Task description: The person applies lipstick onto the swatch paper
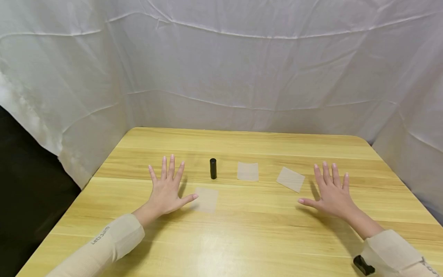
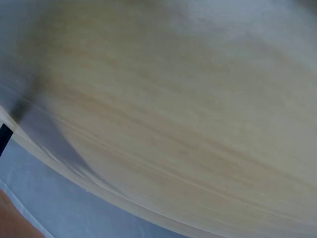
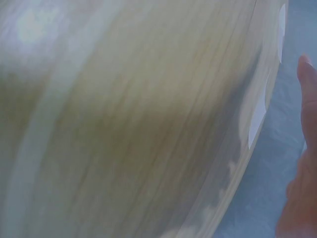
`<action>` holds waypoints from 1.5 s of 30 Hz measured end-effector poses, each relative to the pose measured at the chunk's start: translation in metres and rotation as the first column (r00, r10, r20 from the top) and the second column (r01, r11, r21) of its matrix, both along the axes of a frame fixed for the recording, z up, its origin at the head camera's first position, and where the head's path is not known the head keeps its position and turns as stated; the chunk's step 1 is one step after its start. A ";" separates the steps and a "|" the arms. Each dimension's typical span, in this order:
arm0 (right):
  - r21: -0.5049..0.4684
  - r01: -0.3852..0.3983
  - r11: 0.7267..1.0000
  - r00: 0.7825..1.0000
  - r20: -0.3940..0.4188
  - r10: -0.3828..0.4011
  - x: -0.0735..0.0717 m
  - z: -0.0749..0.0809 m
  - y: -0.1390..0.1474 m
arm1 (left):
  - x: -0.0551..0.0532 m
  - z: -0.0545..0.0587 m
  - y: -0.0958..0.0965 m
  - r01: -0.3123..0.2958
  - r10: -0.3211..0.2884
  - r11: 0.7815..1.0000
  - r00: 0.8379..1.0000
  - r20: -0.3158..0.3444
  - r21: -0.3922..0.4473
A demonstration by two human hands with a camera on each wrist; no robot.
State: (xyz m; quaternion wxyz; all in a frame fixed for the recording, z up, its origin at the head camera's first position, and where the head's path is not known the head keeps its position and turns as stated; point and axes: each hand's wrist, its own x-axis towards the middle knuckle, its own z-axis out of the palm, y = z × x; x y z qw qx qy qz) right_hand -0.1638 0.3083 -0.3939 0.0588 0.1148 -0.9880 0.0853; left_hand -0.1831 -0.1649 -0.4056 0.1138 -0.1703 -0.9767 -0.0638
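My left hand (image 1: 165, 195) is held palm down over the left part of the table with its fingers spread, holding nothing. Its thumb tip overlaps a thin translucent square sheet (image 1: 207, 201) in the head view. Beyond that sheet is a small black cylindrical tube (image 1: 213, 169). To the tube's right lie a second pale square (image 1: 248, 171) and a third, turned at an angle (image 1: 290, 179). On the right, my other hand (image 1: 333, 194) is spread and holds nothing; its thumb points toward the angled square. Pale sheets (image 3: 257, 121) also show near the table edge in the right wrist view.
The light wood-grain table (image 1: 235, 246) has rounded far corners. Hanging white cloth (image 1: 221, 69) encloses its back and sides, with a dark area (image 1: 27, 192) at the left. A black device (image 1: 363, 265) sits under the right sleeve cuff.
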 end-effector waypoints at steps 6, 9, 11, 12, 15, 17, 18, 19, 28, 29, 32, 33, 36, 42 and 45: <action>-0.008 -0.010 1.000 1.000 0.003 0.010 0.001 -0.001 -0.001 | 0.000 0.000 -0.002 0.004 -0.004 1.000 1.000 0.002 0.010; -0.013 -0.014 1.000 1.000 0.008 0.014 0.001 -0.001 -0.002 | 0.000 -0.001 -0.002 0.005 -0.005 1.000 1.000 -0.004 0.008; -0.015 -0.015 1.000 1.000 0.015 0.015 0.001 -0.001 -0.002 | 0.000 -0.001 -0.002 0.005 -0.005 1.000 1.000 -0.008 0.009; -0.017 -0.015 1.000 1.000 0.018 0.016 0.001 -0.001 -0.002 | 0.000 -0.001 -0.002 0.004 -0.004 1.000 1.000 -0.009 0.008; -0.022 -0.015 1.000 0.999 0.033 0.016 0.001 -0.001 -0.002 | 0.001 -0.001 -0.002 0.000 0.000 1.000 1.000 -0.003 0.005; -0.022 -0.014 1.000 0.999 0.043 0.015 0.000 0.000 -0.003 | 0.001 -0.001 -0.002 -0.004 0.004 1.000 1.000 0.005 0.005; -0.024 -0.015 1.000 0.999 0.047 0.016 0.000 0.000 -0.003 | 0.001 -0.001 -0.003 -0.006 0.006 1.000 1.000 0.011 0.005; -0.024 -0.015 1.000 0.999 0.052 0.016 0.000 0.000 -0.003 | 0.001 0.000 -0.003 -0.008 0.007 1.000 1.000 0.017 0.005; -0.039 -0.034 0.999 0.997 0.069 0.036 -0.001 -0.001 -0.006 | -0.001 -0.001 -0.005 -0.002 0.001 1.000 1.000 0.018 0.024; -0.043 -0.040 0.998 0.997 0.064 0.042 -0.001 0.000 -0.007 | -0.001 -0.002 -0.005 -0.002 0.001 1.000 1.000 0.022 0.025; -0.075 -0.063 0.995 0.997 0.035 0.065 -0.002 0.003 -0.011 | -0.003 -0.002 -0.007 -0.005 0.004 1.000 0.999 0.044 0.030; -0.092 -0.074 0.993 0.997 0.020 0.076 -0.003 0.003 -0.012 | -0.003 -0.002 -0.007 -0.006 0.004 0.999 0.999 0.054 0.034; -0.150 -0.114 0.982 0.993 -0.026 0.111 -0.006 0.006 -0.017 | -0.004 0.000 -0.008 -0.007 0.005 0.999 0.998 0.064 0.039; -0.257 -0.205 0.944 0.976 -0.122 0.179 -0.015 0.009 -0.025 | -0.005 0.004 -0.005 0.017 -0.019 0.999 0.998 0.055 0.045; -0.325 -0.230 0.917 0.971 -0.138 0.194 -0.018 0.010 -0.032 | -0.006 0.008 -0.004 0.025 -0.029 0.998 0.997 0.065 0.063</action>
